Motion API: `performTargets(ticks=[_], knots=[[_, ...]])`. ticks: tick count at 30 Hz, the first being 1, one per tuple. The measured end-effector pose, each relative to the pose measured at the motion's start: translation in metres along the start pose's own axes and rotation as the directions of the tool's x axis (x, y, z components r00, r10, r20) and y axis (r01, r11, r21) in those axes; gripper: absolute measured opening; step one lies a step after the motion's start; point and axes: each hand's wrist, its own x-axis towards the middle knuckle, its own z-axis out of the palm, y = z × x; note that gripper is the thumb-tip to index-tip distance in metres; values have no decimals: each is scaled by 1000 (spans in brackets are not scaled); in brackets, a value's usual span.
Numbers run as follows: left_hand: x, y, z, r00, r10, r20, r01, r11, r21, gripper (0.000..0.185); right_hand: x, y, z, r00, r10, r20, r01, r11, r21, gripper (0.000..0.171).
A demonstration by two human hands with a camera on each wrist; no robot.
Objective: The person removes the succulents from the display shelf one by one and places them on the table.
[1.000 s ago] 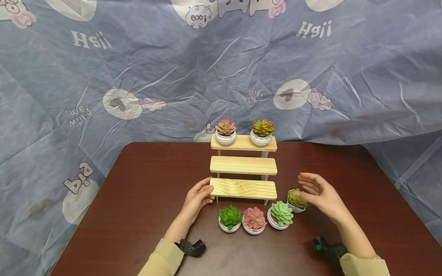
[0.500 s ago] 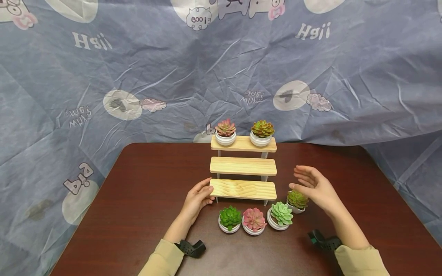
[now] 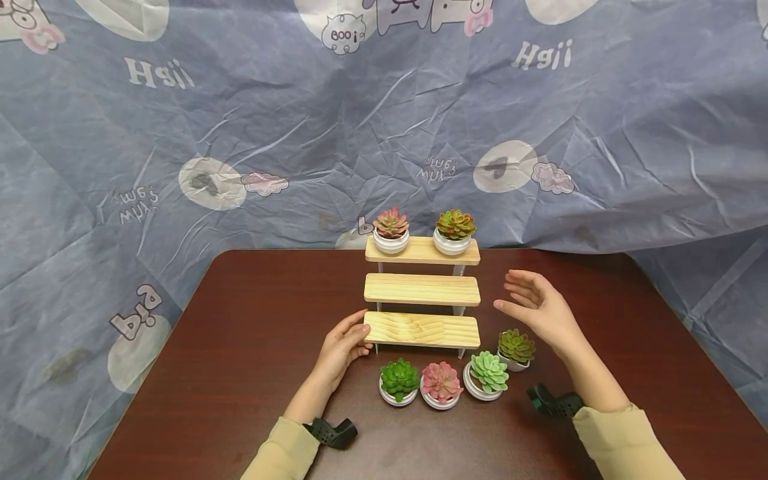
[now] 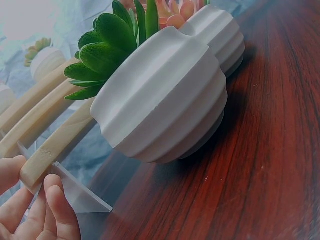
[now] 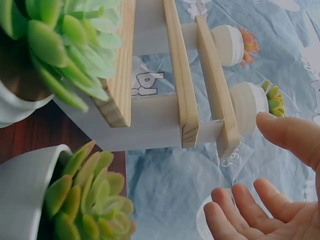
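Observation:
My left hand (image 3: pixel 339 349) pinches the left end of the lowest board of a three-tier wooden shelf (image 3: pixel 423 289); in the left wrist view the thumb (image 4: pixel 11 172) lies on top and the fingers sit at the edge below. My right hand (image 3: pixel 541 308) is in the air right of the shelf, holding nothing, thumb apart from the fingers. Below it stands an olive-green potted succulent (image 3: pixel 516 347). A pale green succulent (image 3: pixel 489 372), a pink one (image 3: pixel 442 382) and a dark green one (image 3: pixel 400 378) line up before the shelf, all in white pots.
On the top board stand a red-pink potted succulent (image 3: pixel 391 230) at left and a green-brown one (image 3: pixel 455 231) at right. The shelf has clear side supports (image 4: pixel 82 192). A dark red wooden table (image 3: pixel 258 300) carries everything; a grey-blue printed cloth (image 3: pixel 336 127) hangs behind.
My right hand has moved up and left, away from over the olive-green succulent and toward the shelf's right side. The left hand has kept its hold on the lowest board.

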Motion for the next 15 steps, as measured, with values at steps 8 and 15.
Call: performTargets(ticks=[8,15], knots=[[0,0,0,1000,5,-4,-5,1000,8,48,10,-7,4,1000,-21,-5,21,1000,14,67],[0,-1,0,1000,8,-1,-8,1000,2,48,18,-13,7,1000,-21,-4,21,1000,22,68]])
